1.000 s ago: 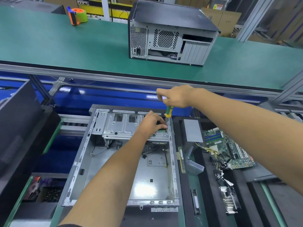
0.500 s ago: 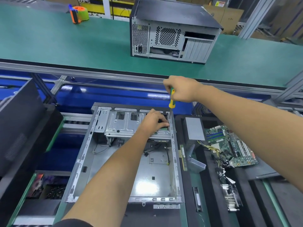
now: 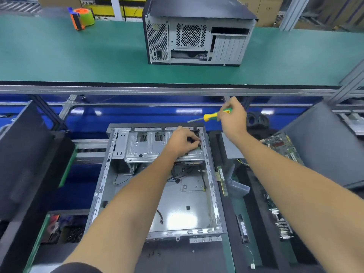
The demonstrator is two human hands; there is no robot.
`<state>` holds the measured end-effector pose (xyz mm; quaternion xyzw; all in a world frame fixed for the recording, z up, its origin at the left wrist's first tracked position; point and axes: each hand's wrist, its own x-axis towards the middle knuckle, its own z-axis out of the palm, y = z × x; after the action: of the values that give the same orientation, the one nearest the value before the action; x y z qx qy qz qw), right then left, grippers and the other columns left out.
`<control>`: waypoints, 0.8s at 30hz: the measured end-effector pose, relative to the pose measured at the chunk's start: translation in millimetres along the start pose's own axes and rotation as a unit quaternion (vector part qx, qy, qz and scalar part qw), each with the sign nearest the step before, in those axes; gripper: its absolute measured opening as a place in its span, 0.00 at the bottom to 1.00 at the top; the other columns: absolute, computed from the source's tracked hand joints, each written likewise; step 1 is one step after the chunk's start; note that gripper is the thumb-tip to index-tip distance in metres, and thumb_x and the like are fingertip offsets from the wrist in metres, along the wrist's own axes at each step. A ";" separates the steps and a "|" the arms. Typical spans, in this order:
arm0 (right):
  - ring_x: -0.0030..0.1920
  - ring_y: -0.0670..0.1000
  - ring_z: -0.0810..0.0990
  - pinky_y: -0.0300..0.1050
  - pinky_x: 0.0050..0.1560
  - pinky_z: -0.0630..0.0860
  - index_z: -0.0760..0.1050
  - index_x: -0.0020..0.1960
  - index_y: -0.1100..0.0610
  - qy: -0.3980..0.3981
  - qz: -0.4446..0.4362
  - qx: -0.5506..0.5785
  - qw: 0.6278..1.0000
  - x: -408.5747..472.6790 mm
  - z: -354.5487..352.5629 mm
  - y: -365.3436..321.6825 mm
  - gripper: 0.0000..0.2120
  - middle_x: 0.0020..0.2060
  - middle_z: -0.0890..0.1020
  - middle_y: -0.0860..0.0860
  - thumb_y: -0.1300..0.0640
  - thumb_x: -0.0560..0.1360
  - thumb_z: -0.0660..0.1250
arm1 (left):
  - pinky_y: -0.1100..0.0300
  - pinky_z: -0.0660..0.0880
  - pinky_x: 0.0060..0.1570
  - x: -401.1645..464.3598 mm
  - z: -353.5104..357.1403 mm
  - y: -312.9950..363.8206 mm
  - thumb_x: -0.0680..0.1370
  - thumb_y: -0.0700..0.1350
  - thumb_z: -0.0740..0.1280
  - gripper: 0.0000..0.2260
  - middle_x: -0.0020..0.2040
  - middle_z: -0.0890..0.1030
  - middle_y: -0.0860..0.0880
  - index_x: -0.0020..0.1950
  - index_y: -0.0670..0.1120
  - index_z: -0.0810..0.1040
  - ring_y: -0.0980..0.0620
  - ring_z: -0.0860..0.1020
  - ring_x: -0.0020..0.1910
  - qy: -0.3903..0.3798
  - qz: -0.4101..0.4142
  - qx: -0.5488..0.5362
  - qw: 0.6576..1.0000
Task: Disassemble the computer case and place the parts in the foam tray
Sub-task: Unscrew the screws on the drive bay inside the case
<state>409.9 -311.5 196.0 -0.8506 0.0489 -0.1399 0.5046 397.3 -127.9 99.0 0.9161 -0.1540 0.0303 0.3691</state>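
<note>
An open grey computer case (image 3: 102, 186) lies flat before me, its inside nearly bare apart from a few cables. At its far end sits a metal drive cage (image 3: 145, 146). My left hand (image 3: 183, 140) rests on the cage's right end, fingers curled and pinching something small and dark there. My right hand (image 3: 233, 117) grips a yellow-green screwdriver (image 3: 210, 116), lifted above the case's far right corner, its tip pointing left. The black foam tray (image 3: 256, 223) to the right holds a motherboard (image 3: 279, 142), a memory stick (image 3: 222, 180) and a heatsink (image 3: 283, 227).
A closed computer case (image 3: 197, 32) stands on the green conveyor belt (image 3: 59, 52) beyond, with a tape dispenser (image 3: 81, 17) at the far left. A black panel (image 3: 23, 160) leans at the left. A grey panel (image 3: 327, 144) stands at the right.
My right hand has lifted the screwdriver off the case corner and swung it from upright to nearly level. My left hand stays at the cage's right end.
</note>
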 end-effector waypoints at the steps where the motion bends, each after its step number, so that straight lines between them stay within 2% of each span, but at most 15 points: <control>1: 0.36 0.45 0.73 0.43 0.35 0.67 0.71 0.42 0.62 0.037 0.046 0.051 0.997 -11.3 6.4 9.6 0.09 0.39 0.77 0.55 0.72 0.67 0.67 | 0.56 0.71 0.53 0.0 -0.2 -0.1 0.76 0.47 0.75 0.05 0.46 0.85 0.52 0.51 0.49 0.88 0.49 0.75 0.49 -0.005 0.001 0.004 1.000; 2: 0.33 0.41 0.72 0.41 0.34 0.66 0.71 0.41 0.61 0.072 0.089 0.098 0.989 -22.8 13.7 18.3 0.10 0.37 0.77 0.53 0.72 0.67 0.67 | 0.56 0.71 0.53 0.0 -0.2 0.2 0.76 0.47 0.75 0.06 0.46 0.85 0.51 0.51 0.49 0.88 0.48 0.75 0.50 -0.010 0.001 0.008 1.000; 4: 0.30 0.40 0.72 0.41 0.35 0.67 0.70 0.41 0.59 0.128 0.152 0.169 0.965 -42.4 29.5 32.7 0.10 0.35 0.77 0.51 0.71 0.67 0.67 | 0.55 0.73 0.54 -0.7 -0.6 -1.0 0.76 0.47 0.75 0.06 0.45 0.86 0.52 0.52 0.49 0.88 0.48 0.76 0.49 -0.013 -0.005 0.000 1.000; 7: 0.33 0.52 0.75 0.48 0.36 0.71 0.71 0.42 0.57 0.183 0.209 0.237 0.931 -60.2 47.7 46.5 0.09 0.38 0.79 0.53 0.68 0.69 0.67 | 0.55 0.75 0.54 -0.6 -2.7 -2.0 0.78 0.46 0.73 0.06 0.41 0.84 0.55 0.53 0.49 0.88 0.48 0.79 0.46 -0.004 -0.047 -0.053 0.997; 9: 0.29 0.51 0.77 0.47 0.32 0.75 0.72 0.47 0.59 0.196 0.224 0.261 0.918 -68.0 56.8 52.9 0.06 0.41 0.81 0.57 0.66 0.73 0.67 | 0.56 0.74 0.51 1.3 -3.8 -3.2 0.79 0.48 0.72 0.07 0.46 0.85 0.52 0.54 0.50 0.87 0.50 0.78 0.49 0.005 -0.057 -0.052 0.997; 11: 0.27 0.48 0.78 0.43 0.29 0.75 0.72 0.49 0.58 0.200 0.221 0.266 0.917 -74.3 63.3 55.8 0.05 0.41 0.81 0.60 0.65 0.75 0.66 | 0.60 0.71 0.48 2.0 -3.6 -5.4 0.79 0.48 0.72 0.06 0.48 0.84 0.53 0.54 0.51 0.86 0.53 0.76 0.50 0.006 -0.050 -0.048 0.998; 14: 0.30 0.48 0.80 0.43 0.31 0.77 0.71 0.48 0.54 0.194 0.197 0.249 0.928 -79.8 67.2 57.4 0.07 0.40 0.82 0.60 0.64 0.76 0.66 | 0.67 0.68 0.46 3.3 -3.9 -7.2 0.77 0.48 0.75 0.04 0.46 0.84 0.58 0.51 0.51 0.86 0.58 0.75 0.49 0.017 -0.041 -0.063 0.997; 19: 0.30 0.50 0.80 0.47 0.32 0.80 0.70 0.48 0.53 0.210 0.168 0.236 0.934 -81.8 65.9 58.0 0.08 0.43 0.80 0.62 0.65 0.76 0.66 | 0.63 0.66 0.45 4.9 -4.9 -6.7 0.78 0.48 0.74 0.05 0.46 0.84 0.55 0.51 0.48 0.86 0.54 0.72 0.49 -0.041 0.039 0.021 0.998; 24: 0.31 0.52 0.81 0.54 0.33 0.83 0.70 0.47 0.50 0.221 0.151 0.215 0.939 -84.2 65.8 58.0 0.10 0.48 0.79 0.63 0.64 0.76 0.66 | 0.57 0.70 0.53 20.1 -16.5 3.4 0.80 0.48 0.71 0.06 0.50 0.81 0.50 0.53 0.47 0.83 0.51 0.73 0.53 -0.122 0.078 0.125 0.982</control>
<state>351.7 -265.2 99.8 -0.6522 0.2559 -0.2538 0.6669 416.2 -124.1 116.6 0.9369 -0.2636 -0.0341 0.2270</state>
